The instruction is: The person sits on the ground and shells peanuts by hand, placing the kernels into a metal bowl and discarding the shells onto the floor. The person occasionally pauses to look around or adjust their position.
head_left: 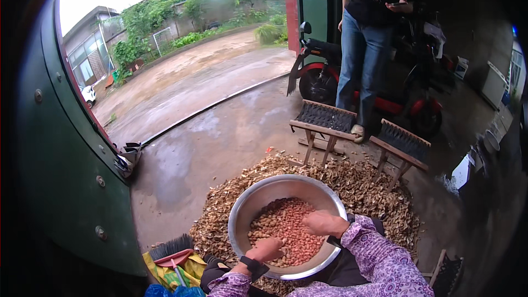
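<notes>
A large steel bowl [245, 196] holds reddish shelled peanut kernels [294, 212] mixed with paler unshelled peanuts. My left hand [266, 248] is over the near-left part of the bowl, fingers curled together; whatever is in them is too small to name. On the bowl's right side, my right hand [322, 223] hangs low over the kernels with its fingers curled downward, their contents hidden. A wide heap of broken peanut shells [379, 206] surrounds the bowl on the floor.
Two folding stools [324, 119] [400, 144] stand beyond the heap. A person [363, 60] holding a dark object stands by a red-and-black scooter [316, 77]. A green metal door [77, 176] is on the left, with a broom [173, 257] near its foot.
</notes>
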### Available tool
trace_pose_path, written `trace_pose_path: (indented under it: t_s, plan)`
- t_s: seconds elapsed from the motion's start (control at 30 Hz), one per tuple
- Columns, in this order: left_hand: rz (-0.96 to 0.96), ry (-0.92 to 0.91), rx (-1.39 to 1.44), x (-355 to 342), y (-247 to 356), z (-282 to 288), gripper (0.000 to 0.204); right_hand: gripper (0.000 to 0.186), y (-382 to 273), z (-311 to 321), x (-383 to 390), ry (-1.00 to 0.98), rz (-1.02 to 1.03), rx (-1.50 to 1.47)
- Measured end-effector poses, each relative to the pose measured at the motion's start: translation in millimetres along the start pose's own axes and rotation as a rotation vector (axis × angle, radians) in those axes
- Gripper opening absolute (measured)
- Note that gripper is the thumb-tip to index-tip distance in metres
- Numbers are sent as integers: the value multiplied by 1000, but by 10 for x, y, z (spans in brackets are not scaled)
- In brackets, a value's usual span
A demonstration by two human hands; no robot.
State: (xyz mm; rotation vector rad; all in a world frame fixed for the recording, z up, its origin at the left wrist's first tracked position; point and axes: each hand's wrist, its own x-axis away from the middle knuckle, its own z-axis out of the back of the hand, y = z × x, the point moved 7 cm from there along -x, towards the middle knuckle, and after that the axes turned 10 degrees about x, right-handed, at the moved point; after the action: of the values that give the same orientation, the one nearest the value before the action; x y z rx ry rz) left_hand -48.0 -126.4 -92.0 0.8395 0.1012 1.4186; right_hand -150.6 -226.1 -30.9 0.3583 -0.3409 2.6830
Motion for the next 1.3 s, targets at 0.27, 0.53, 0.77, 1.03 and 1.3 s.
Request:
trace_pose_path:
  t_s: [0.27, 0.53, 0.77, 1.03, 1.3]
  plan:
    - [-98, 7, 1, -28, 68, 39, 27, 16, -10, 60, 22, -16, -26, -8]
    - [-19, -66, -35, -20, 154, 57, 28, 16, -12, 51, 21, 33, 11, -1]
    - [-13, -54, -57, -58, 51, -22, 31, 16, -7, -1, 11, 55, 12, 12]
    - [-6, -56, -40, -24, 75, 13, 29, 17, -11, -47, -18, 38, 6, 11]
    - [-18, -35, -31, 6, 119, 59, 26, 18, 18, -140, -57, 5, 1, 13]
